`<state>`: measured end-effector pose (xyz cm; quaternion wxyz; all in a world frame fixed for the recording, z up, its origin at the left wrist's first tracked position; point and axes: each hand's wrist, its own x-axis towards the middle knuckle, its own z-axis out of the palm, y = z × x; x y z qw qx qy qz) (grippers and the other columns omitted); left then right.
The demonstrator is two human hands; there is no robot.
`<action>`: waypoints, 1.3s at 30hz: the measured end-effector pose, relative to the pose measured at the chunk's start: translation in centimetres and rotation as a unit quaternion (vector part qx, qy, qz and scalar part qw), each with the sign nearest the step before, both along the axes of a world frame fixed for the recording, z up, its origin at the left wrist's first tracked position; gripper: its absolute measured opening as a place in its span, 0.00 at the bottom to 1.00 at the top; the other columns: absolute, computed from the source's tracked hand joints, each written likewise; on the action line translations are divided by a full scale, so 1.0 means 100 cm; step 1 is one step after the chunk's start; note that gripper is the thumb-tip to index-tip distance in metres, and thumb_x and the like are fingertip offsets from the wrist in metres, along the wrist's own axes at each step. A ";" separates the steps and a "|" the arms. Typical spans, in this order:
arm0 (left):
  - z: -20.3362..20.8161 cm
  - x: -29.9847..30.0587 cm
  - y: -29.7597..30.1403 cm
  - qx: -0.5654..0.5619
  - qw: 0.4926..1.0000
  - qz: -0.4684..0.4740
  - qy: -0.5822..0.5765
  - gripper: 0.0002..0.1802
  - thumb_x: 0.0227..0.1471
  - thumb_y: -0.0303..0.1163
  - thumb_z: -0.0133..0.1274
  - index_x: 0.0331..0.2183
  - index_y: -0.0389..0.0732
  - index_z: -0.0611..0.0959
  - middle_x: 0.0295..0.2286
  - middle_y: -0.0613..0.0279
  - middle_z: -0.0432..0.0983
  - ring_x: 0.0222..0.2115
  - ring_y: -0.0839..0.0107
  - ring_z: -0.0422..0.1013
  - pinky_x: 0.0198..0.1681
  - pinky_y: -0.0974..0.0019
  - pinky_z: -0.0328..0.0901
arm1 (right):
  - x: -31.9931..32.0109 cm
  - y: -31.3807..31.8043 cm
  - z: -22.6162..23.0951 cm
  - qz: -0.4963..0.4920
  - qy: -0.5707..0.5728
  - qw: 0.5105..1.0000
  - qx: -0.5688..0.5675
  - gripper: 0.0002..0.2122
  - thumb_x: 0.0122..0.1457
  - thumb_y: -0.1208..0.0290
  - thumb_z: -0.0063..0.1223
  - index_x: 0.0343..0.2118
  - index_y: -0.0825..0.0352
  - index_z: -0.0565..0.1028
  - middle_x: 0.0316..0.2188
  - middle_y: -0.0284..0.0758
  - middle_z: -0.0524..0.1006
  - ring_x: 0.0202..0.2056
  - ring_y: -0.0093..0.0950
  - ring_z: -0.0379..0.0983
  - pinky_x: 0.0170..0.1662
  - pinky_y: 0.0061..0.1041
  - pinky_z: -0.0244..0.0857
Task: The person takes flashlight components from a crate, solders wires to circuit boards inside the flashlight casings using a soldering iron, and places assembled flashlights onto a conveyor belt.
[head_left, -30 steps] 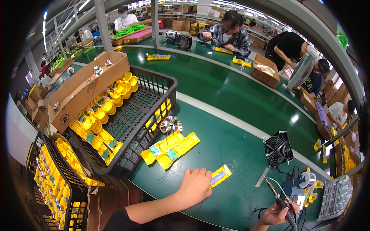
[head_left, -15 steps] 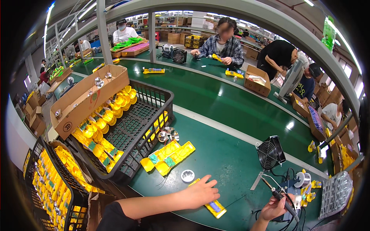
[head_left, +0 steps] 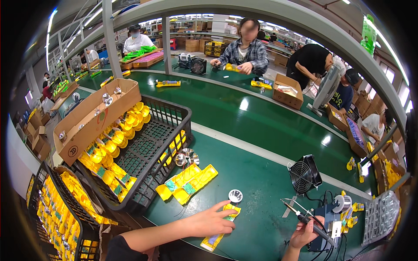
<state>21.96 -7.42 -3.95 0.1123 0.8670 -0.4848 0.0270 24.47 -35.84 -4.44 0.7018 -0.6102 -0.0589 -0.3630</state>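
My left hand lies over a yellow plastic flashlight housing, its fingers bent across it and the index finger reaching toward a silver reflector cup. A bit of green shows on the housing beside the fingers; the thumb is hidden. In my right hand is a soldering iron, its bent metal tip pointing up and left, clear of the housing. Two more yellow housings with green boards and thin wires lie on the green bench, several reflectors beside them.
A black crate with yellow housings and a cardboard box stands at left, another full crate below it. To the right are a small black fan, solder spool and clear tray. Co-workers sit beyond the green conveyor.
My left hand has moved slightly left, and the housing under it has turned so its lower end points left. The reflector cup has shifted right. The soldering iron has moved a little left.
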 end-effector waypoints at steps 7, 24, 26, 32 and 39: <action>-0.002 -0.038 0.000 -0.206 0.935 0.276 0.080 0.19 0.40 0.34 0.51 0.38 0.40 0.70 0.37 0.53 0.67 0.38 0.59 0.66 0.39 0.60 0.62 | 0.002 -0.001 -0.001 -0.017 -0.005 1.000 0.006 0.13 0.48 0.67 0.47 0.29 0.71 0.61 0.18 0.32 0.63 0.10 0.16 0.57 0.11 0.11 0.52; 0.022 0.129 -0.043 -0.107 0.869 0.468 0.120 0.23 0.34 0.45 0.53 0.30 0.36 0.74 0.28 0.50 0.69 0.28 0.52 0.68 0.32 0.56 0.65 | -0.003 -0.021 -0.001 -0.061 0.090 0.983 0.148 0.04 0.50 0.77 0.44 0.29 0.70 0.66 0.20 0.37 0.70 0.13 0.19 0.62 0.14 0.11 0.54; 0.038 0.187 -0.041 -0.109 0.857 0.484 0.138 0.19 0.30 0.42 0.55 0.24 0.37 0.77 0.26 0.48 0.71 0.29 0.55 0.69 0.33 0.58 0.66 | -0.001 -0.021 0.000 -0.071 0.123 0.978 0.152 0.05 0.51 0.75 0.44 0.29 0.69 0.65 0.20 0.36 0.69 0.12 0.18 0.60 0.14 0.11 0.54; 0.032 0.356 -0.027 -0.141 0.853 0.503 -0.006 0.19 0.28 0.39 0.57 0.27 0.39 0.77 0.27 0.54 0.73 0.30 0.58 0.70 0.33 0.60 0.66 | -0.009 -0.031 -0.012 -0.025 0.255 0.965 0.054 0.08 0.52 0.70 0.43 0.32 0.69 0.64 0.22 0.36 0.69 0.18 0.19 0.63 0.19 0.14 0.59; -0.023 0.495 -0.031 -0.110 0.841 0.520 -0.101 0.19 0.32 0.39 0.58 0.31 0.43 0.75 0.31 0.58 0.69 0.34 0.60 0.68 0.36 0.61 0.66 | 0.003 -0.057 -0.046 -0.052 0.130 0.970 -0.199 0.11 0.50 0.69 0.48 0.31 0.71 0.64 0.18 0.34 0.69 0.16 0.21 0.64 0.17 0.22 0.57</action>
